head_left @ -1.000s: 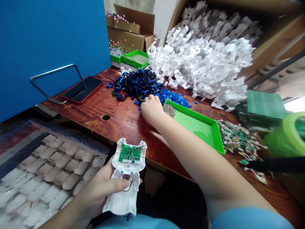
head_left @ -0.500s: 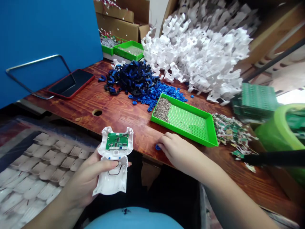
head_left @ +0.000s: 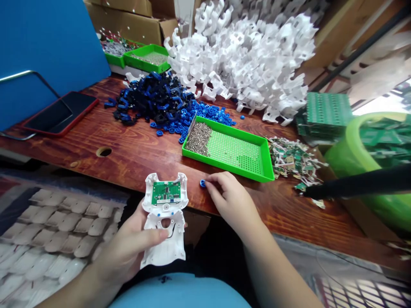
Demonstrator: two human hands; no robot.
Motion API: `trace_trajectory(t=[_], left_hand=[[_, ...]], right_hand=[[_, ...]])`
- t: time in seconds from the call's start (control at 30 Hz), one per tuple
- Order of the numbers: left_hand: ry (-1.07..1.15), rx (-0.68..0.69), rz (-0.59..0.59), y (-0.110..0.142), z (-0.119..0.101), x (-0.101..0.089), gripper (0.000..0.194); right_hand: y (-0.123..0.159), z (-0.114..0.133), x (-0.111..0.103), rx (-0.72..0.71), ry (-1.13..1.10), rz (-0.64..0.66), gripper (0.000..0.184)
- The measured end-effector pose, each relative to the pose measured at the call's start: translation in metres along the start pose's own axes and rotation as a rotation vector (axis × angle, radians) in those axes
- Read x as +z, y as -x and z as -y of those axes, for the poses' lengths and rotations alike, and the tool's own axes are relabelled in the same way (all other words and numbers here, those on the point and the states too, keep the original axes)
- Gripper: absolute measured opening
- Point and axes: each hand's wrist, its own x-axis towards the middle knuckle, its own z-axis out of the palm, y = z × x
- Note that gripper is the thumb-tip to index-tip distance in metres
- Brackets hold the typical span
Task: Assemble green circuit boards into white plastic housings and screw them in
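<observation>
My left hand [head_left: 128,246] grips an opened white plastic housing [head_left: 163,252], its thumb pressed on the inside of the lower half. A green circuit board [head_left: 166,192] sits in the upper half, and two small blue dots show near the joint between the halves. At the table's front edge, my right hand [head_left: 229,199] has thumb and index finger pinched at a small blue plastic button [head_left: 202,183]. That button is at or just above the wood; its exact contact with the table is hard to tell.
A green tray [head_left: 229,167] of small metal screws [head_left: 198,139] lies beyond my right hand. Behind it are piles of blue buttons [head_left: 208,112], dark blue-black parts [head_left: 157,96] and white shells [head_left: 237,60]. A phone [head_left: 61,113] lies left; small circuit boards [head_left: 292,160] lie right.
The view has turned to the right. My right hand and the blue button have shifted slightly away from the table's front edge. The left hand with the housing has come nearer to the right hand.
</observation>
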Motion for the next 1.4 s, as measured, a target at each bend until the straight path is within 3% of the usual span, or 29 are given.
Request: trace_trajectory(t=[0.3, 0.4, 0.53, 0.67, 0.77, 0.93, 1.17, 1.3, 1.4], left_hand=[[-0.125, 0.058, 0.076, 0.001, 0.008, 0.01, 0.079], [-0.133, 0.083, 0.067, 0.003, 0.009, 0.017, 0.084], [-0.114, 0.153, 0.071, 0.003, 0.012, 0.026, 0.09], [-0.182, 0.175, 0.213, -0.002, 0.02, 0.027, 0.075], [-0.254, 0.184, 0.314, -0.004, 0.027, 0.028, 0.061], [-0.36, 0.245, 0.361, -0.004, 0.038, 0.034, 0.051], [-0.561, 0.416, 0.317, 0.001, 0.05, 0.036, 0.044], [-0.443, 0.281, 0.289, -0.003, 0.046, 0.041, 0.046], [-0.346, 0.129, 0.195, -0.007, 0.041, 0.043, 0.057]], right_hand=[[-0.01, 0.0, 0.004, -0.003, -0.042, 0.005, 0.012], [-0.001, -0.001, -0.001, -0.04, -0.073, -0.045, 0.012], [0.034, 0.003, -0.013, -0.293, -0.216, -0.274, 0.008], [0.064, 0.013, -0.015, -0.512, -0.162, -0.201, 0.01], [0.071, 0.015, -0.007, -0.501, -0.104, -0.202, 0.007], [0.074, 0.008, 0.002, -0.501, -0.059, -0.309, 0.007], [0.083, 0.002, 0.006, -0.481, -0.046, -0.398, 0.01], [0.093, -0.004, -0.005, -0.461, -0.148, -0.36, 0.016], [0.101, -0.027, -0.017, -0.386, -0.112, -0.558, 0.025]])
